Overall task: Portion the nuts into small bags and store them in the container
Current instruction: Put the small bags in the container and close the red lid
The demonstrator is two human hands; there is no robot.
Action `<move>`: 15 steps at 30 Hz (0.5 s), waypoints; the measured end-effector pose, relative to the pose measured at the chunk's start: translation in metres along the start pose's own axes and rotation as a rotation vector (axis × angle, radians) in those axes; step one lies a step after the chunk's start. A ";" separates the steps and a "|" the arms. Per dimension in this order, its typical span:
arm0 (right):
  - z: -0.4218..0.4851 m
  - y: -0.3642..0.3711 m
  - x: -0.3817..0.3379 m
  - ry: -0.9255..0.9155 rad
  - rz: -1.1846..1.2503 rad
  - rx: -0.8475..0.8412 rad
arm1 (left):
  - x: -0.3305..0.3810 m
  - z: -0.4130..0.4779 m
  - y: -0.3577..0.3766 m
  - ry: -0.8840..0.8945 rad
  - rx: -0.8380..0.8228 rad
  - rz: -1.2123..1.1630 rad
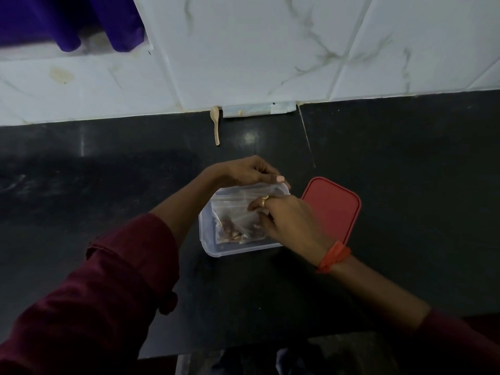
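The counter [94, 185] has open room on the left and in front. The red lid [333, 207] lies just right of the box [206, 239]. The left hand [247, 171], right hand [289, 221] and bag [232, 212] cover the box. A spoon [215, 125] lies by the wall [243, 63].

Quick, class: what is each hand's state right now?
Left hand: closed, pinching the top edge of the clear bag.
Right hand: closed, fingers curled on the same bag, inside the container.
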State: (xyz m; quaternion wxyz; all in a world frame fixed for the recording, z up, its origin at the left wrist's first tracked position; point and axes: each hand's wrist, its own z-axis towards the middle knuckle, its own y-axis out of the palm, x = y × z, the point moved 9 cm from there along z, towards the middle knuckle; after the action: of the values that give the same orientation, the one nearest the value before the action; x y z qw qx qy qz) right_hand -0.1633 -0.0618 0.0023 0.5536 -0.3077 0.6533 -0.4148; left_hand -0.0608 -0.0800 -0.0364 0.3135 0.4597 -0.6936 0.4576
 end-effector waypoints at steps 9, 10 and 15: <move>-0.029 -0.060 0.088 0.286 0.216 0.379 | -0.002 -0.036 -0.026 0.058 0.293 -0.135; -0.036 -0.059 0.120 0.412 0.171 0.370 | -0.006 -0.046 -0.031 0.055 0.349 -0.143; -0.071 -0.031 0.216 0.822 0.040 0.123 | -0.042 -0.110 -0.034 0.024 0.647 -0.382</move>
State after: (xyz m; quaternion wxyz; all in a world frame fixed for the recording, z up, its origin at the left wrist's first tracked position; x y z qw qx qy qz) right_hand -0.2774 -0.2473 -0.0685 0.2719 -0.0700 0.7999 -0.5305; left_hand -0.0114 0.0310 -0.0181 0.2398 0.6508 -0.4110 0.5916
